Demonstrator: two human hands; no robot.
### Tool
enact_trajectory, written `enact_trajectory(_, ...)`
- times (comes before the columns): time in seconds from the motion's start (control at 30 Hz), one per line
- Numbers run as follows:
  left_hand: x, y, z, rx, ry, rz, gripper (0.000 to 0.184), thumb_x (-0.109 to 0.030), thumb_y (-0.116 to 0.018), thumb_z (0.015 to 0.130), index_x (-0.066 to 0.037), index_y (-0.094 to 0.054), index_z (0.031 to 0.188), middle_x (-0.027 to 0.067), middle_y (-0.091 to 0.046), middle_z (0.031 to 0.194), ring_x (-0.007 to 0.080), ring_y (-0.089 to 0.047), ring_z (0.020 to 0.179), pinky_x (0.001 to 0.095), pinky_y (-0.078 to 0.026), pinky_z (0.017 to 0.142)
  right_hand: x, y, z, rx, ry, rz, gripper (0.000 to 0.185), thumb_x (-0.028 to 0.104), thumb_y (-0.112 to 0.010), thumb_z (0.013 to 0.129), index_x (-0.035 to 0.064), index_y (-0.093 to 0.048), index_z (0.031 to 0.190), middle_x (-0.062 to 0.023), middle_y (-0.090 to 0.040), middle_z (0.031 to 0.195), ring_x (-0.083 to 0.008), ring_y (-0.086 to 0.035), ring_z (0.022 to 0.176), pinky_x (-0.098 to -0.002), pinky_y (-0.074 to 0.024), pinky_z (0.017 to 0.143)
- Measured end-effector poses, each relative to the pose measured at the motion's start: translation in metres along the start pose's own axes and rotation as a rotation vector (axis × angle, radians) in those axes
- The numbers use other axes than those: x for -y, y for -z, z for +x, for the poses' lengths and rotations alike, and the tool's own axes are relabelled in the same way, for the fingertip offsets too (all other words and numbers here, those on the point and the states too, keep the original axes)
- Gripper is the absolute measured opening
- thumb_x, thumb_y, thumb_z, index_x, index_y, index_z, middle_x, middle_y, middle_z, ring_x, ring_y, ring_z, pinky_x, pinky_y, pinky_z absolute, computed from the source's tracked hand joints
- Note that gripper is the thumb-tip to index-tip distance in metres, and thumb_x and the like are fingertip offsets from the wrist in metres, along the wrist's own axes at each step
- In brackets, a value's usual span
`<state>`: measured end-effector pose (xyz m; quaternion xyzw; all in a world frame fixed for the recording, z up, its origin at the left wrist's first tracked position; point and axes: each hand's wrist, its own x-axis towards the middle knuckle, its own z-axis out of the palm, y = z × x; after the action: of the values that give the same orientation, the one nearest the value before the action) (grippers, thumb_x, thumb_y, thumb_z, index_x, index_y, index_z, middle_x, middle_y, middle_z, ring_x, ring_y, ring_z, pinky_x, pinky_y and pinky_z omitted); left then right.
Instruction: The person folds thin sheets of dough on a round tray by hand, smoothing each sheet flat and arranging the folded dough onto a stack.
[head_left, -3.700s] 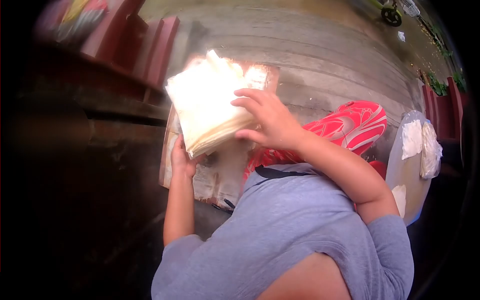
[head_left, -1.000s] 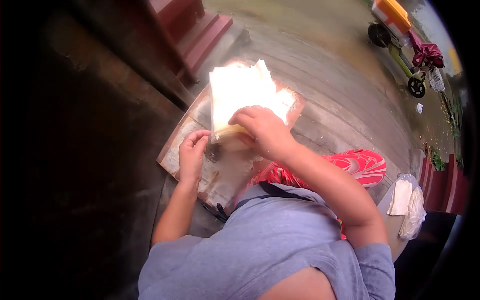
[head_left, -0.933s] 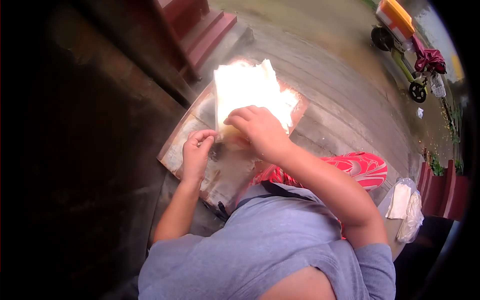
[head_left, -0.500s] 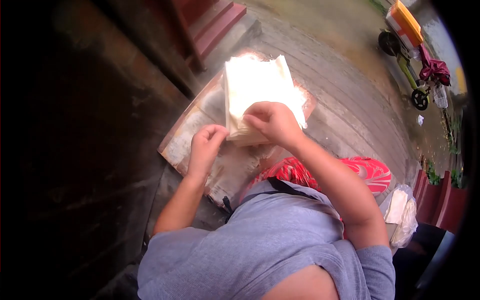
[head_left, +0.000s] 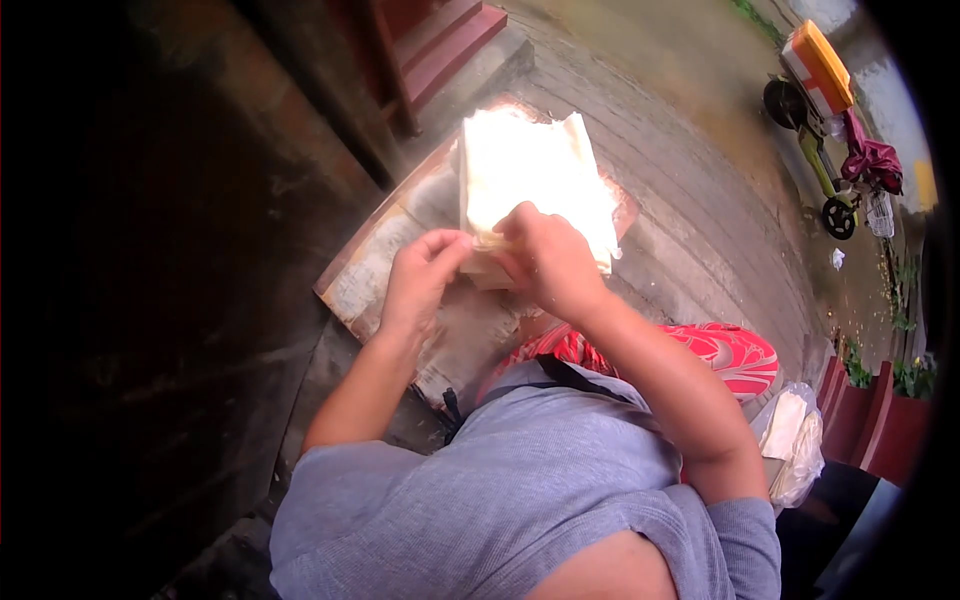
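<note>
A stack of thin, pale sheets (head_left: pixel 530 160) lies on a worn board (head_left: pixel 360 255), its top washed out by bright light; I cannot tell what the sheets are made of. At the near left corner, my left hand (head_left: pixel 420 275) pinches a sheet's edge between thumb and fingertips. Close beside it, my right hand (head_left: pixel 553 258) has its fingers closed on the near edge of the same top sheet, which looks lifted and folded there. The back of the right hand hides part of the stack's front.
A plastic bag with pale sheets (head_left: pixel 795 430) sits at the right. Red patterned cloth (head_left: pixel 720 355) is near my right forearm. A scooter (head_left: pixel 825 160) with an orange-and-white box stands at the far right. A dark wall (head_left: pixel 180 300) fills the left, and a red step (head_left: pixel 455 45) is behind.
My left hand has moved up and right to the sheet's edge. My right hand's fingers have turned down and closed on the near edge, bunching it. The view has shifted slightly.
</note>
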<state>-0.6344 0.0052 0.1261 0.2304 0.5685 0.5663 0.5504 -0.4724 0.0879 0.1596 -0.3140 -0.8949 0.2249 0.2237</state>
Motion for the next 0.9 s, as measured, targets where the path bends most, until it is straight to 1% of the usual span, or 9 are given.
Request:
enact_trajectory(0.2,0.011,0.009,-0.002,-0.136,0.029,0.017,0.013,-0.018,-0.063,0.086,-0.005,-0.064,0.088,-0.0036,-0.056,0.072,0.0026,-0.043,0.06,0.0171,-0.035,0.055,-0.011,0.003,0.001,0.017,-0.152,0.167,0.023,0.012,-0.068,0.074,0.0072,-0.049,0.086,-0.0128,-0.06,0.076,-0.0326,-0.06,0.071,-0.0384,-0.0463,0.057)
enact_trajectory(0.27,0.014,0.014,-0.002,-0.157,0.088,0.052,0.011,-0.018,-0.063,0.086,-0.006,-0.063,0.086,-0.0036,-0.055,0.07,0.0023,-0.044,0.057,0.0168,-0.035,0.053,-0.013,0.003,0.002,-0.035,-0.002,0.068,0.016,0.014,-0.066,0.076,0.0088,-0.056,0.087,-0.0118,-0.062,0.091,-0.0295,-0.061,0.076,-0.0372,-0.047,0.062)
enact_trajectory(0.3,0.014,0.016,-0.002,-0.091,0.179,0.038,0.012,-0.019,-0.063,0.086,-0.007,-0.063,0.085,-0.0033,-0.055,0.069,0.0022,-0.044,0.056,0.017,-0.034,0.051,-0.013,0.001,0.001,-0.033,-0.003,0.069,0.016,0.014,-0.066,0.076,0.0088,-0.056,0.087,-0.0118,-0.062,0.091,-0.0295,-0.061,0.076,-0.0372,-0.047,0.062)
enact_trajectory(0.37,0.015,0.017,-0.002,-0.025,0.27,0.024,0.013,-0.02,-0.063,0.086,-0.007,-0.062,0.083,-0.003,-0.056,0.069,0.0021,-0.044,0.055,0.0171,-0.034,0.05,-0.013,0.0,0.001,-0.057,0.287,-0.185,0.017,0.019,-0.065,0.075,0.0112,-0.062,0.09,-0.0101,-0.06,0.109,-0.0259,-0.06,0.082,-0.0365,-0.0465,0.07)
enact_trajectory(0.47,0.017,0.013,0.0,0.02,0.22,-0.036,0.015,-0.021,-0.063,0.088,-0.007,-0.062,0.083,-0.0027,-0.056,0.069,0.0024,-0.045,0.054,0.0171,-0.035,0.05,0.004,0.003,-0.004,0.049,0.209,-0.202,0.029,0.015,-0.067,0.07,0.0137,-0.063,0.098,-0.0075,-0.054,0.121,-0.0248,-0.057,0.09,-0.0363,-0.0435,0.075)
enact_trajectory(0.63,0.003,0.004,-0.001,0.022,0.077,-0.017,0.014,-0.018,-0.06,0.089,-0.005,-0.062,0.086,-0.0026,-0.056,0.071,0.0023,-0.046,0.055,0.0165,-0.035,0.051,0.002,-0.005,-0.005,0.133,0.098,-0.294,0.026,0.02,-0.069,0.07,0.0133,-0.062,0.094,-0.0059,-0.057,0.11,-0.0237,-0.057,0.09,-0.0358,-0.0418,0.075)
enact_trajectory(0.7,0.004,0.006,0.001,-0.01,0.086,-0.033,0.013,-0.017,-0.059,0.089,-0.005,-0.063,0.087,-0.0028,-0.056,0.071,0.0021,-0.045,0.056,0.0165,-0.035,0.051,0.001,-0.006,-0.005,-0.044,0.125,-0.206,0.022,0.018,-0.069,0.071,0.0121,-0.061,0.091,-0.0054,-0.058,0.101,-0.0261,-0.058,0.084,-0.037,-0.0438,0.071)
enact_trajectory(0.8,0.008,0.007,0.001,-0.062,0.084,-0.041,0.013,-0.016,-0.06,0.087,-0.004,-0.064,0.087,-0.0035,-0.055,0.07,0.0024,-0.044,0.056,0.0168,-0.034,0.051,-0.003,-0.003,-0.001,-0.1,0.097,-0.12,0.017,0.018,-0.066,0.074,0.0118,-0.06,0.089,-0.0044,-0.059,0.093,-0.0265,-0.058,0.08,-0.0369,-0.0451,0.069)
enact_trajectory(0.9,0.016,0.011,-0.001,-0.069,0.091,-0.01,0.014,-0.018,-0.061,0.086,-0.004,-0.064,0.087,-0.0042,-0.055,0.069,0.002,-0.042,0.054,0.0167,-0.032,0.048,-0.007,-0.006,0.001,-0.16,-0.048,-0.044,0.017,0.017,-0.065,0.073,0.0132,-0.06,0.089,-0.0061,-0.058,0.104,-0.0277,-0.058,0.081,-0.0367,-0.045,0.071)
